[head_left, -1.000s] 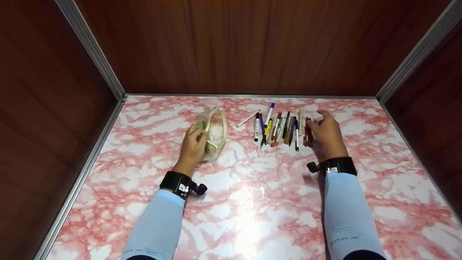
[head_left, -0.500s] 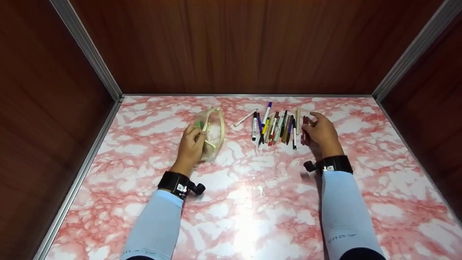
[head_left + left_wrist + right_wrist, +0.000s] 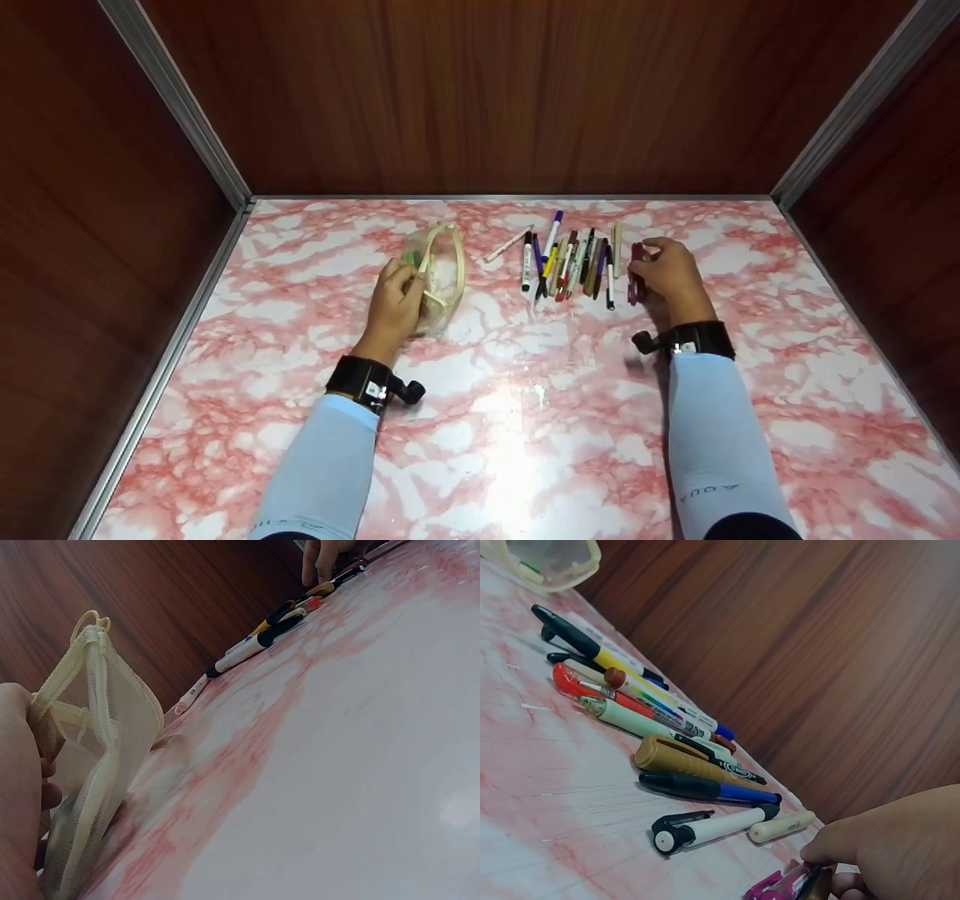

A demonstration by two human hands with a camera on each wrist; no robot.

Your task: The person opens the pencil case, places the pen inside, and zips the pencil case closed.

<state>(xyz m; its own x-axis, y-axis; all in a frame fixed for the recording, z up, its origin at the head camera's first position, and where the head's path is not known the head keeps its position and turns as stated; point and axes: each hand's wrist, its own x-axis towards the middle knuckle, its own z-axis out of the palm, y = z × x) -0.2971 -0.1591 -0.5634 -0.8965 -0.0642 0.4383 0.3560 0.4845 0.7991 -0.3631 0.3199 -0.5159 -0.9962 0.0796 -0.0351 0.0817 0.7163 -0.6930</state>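
Note:
My left hand (image 3: 395, 301) grips the near side of a cream mesh pouch (image 3: 94, 757), fingers curled over its edge. The pouch's mouth gapes toward the right, and something green shows through its mesh in the head view. At the right end of a row of pens, my right hand (image 3: 673, 279) pinches a magenta pen (image 3: 784, 883) together with a darker pen beside it, thumb on the near side. A white pen with black ends (image 3: 712, 829) and a short beige pen (image 3: 782, 827) lie closest to that hand. My palm hides part of the held pens.
Several pens and markers lie side by side, among them a yellow-and-black pen (image 3: 550, 262), a black-capped white marker (image 3: 526, 262) and a purple-capped marker (image 3: 553, 232). A pale pencil-like stick (image 3: 508, 244) slants near the pouch. Wooden panels (image 3: 480, 97) enclose the marbled table (image 3: 480, 420).
My right hand has closed in on the pens at the row's right end, and the magenta one now shows. The left hand keeps its hold on the pouch. The head view has shifted slightly.

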